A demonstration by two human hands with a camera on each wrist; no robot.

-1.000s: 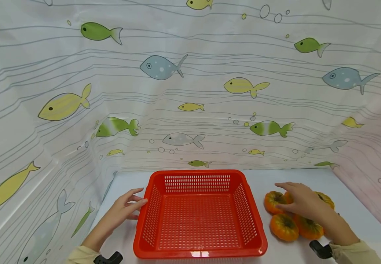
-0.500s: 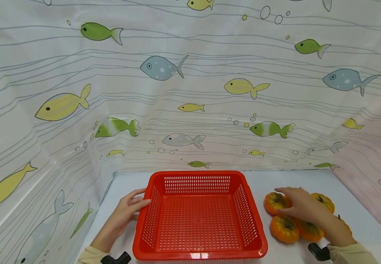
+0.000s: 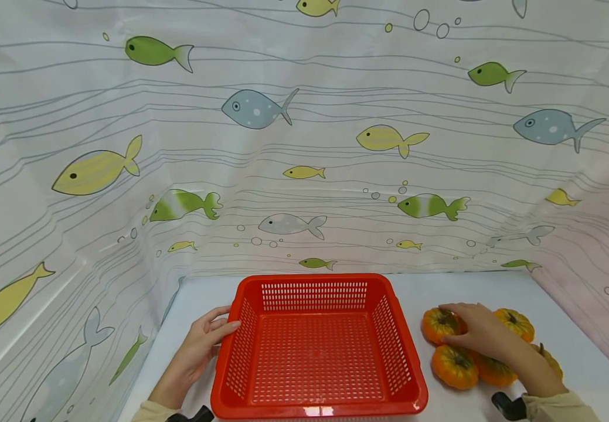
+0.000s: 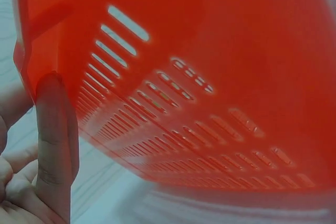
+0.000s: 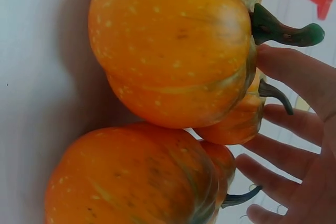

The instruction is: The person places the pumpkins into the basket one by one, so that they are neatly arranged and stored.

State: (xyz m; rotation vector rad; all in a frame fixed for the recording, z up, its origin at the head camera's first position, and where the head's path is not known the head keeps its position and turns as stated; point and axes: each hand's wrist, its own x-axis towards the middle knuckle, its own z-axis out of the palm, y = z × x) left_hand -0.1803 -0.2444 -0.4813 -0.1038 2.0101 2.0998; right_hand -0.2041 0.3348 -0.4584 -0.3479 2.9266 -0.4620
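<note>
A red plastic basket (image 3: 283, 410) with slotted walls stands in the middle of the table. My left hand (image 3: 194, 350) grips its left rim, thumb over the top and fingers below the lip, as the left wrist view shows against the basket's outer wall (image 4: 247, 19). My right hand (image 3: 486, 333) reaches over a cluster of small orange pumpkins, its thumb and fingertips at the far-left pumpkin (image 3: 433, 328). In the right wrist view, the fingers spread out behind a large-looking pumpkin (image 5: 168, 51) with a green stem (image 5: 286, 31); the palm hides part of the cluster in the head view.
Beside my right hand lie a near-left pumpkin (image 3: 455, 368), a near-middle one (image 3: 494, 370), a far-right one (image 3: 516, 324) and one by the forearm (image 3: 551, 360). A fish-patterned curtain (image 3: 315, 193) surrounds the white table (image 3: 420, 287).
My left hand has moved in to the basket's left rim and taken hold of it. My right hand has lowered slightly onto the pumpkins. The basket has stayed in place.
</note>
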